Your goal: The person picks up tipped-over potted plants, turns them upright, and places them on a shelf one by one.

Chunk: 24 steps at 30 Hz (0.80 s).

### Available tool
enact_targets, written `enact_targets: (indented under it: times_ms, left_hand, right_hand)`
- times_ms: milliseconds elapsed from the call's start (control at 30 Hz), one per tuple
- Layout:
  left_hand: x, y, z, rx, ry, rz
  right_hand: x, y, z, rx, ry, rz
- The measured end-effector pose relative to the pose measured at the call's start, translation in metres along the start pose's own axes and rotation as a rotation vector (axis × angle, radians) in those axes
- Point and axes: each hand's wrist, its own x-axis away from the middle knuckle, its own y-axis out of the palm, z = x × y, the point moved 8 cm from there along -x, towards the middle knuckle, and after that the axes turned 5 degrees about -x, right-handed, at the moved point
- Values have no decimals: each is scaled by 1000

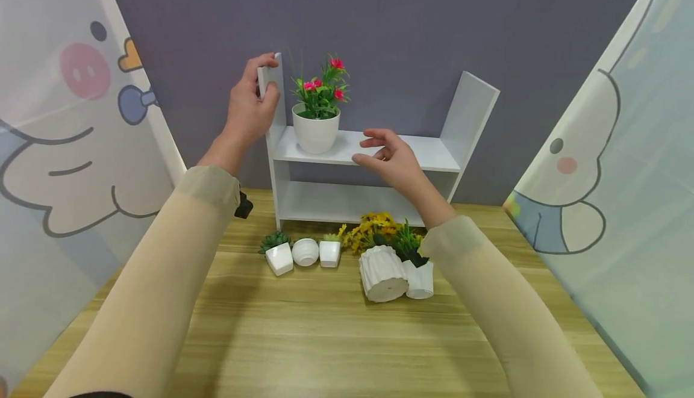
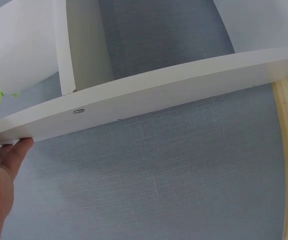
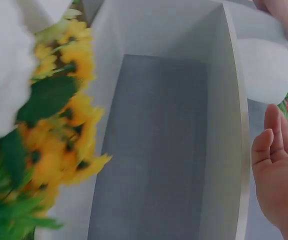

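The left hand gripped the top of the white shelf's left upright, fingers curled over its edge and thumb pressed on the near face. The right hand hung loose and wide, holding nothing, fingers relaxed just above the front edge of the upper board, at about three o'clock from the flower pot. That white pot with pink flowers stood upright on the upper board, close to the left upright and just at four o'clock from the left hand.

The step in hand looked like steadying the shelf after seating the pot. Doing it well would have meant keeping the left grip firm on the upright so the shelf did not rock, and drawing the right hand straight back toward six o'clock, clear of the pot's rim and leaves.

On the wooden table below, at six o'clock from the shelf, lay three small white succulent pots in a row. At their three o'clock a ribbed white pot with yellow flowers lay tipped on its side, touching another small white pot.
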Motion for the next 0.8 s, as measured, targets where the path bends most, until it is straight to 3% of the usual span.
enact_targets:
  times_ms: [333, 800]
  left_hand:
    - [0, 1, -2, -12, 10, 8]
    - [-1, 1, 2, -18, 26, 15]
  right_hand:
    - [64, -20, 22, 58, 38, -149]
    - [125, -54, 63, 70, 60, -181]
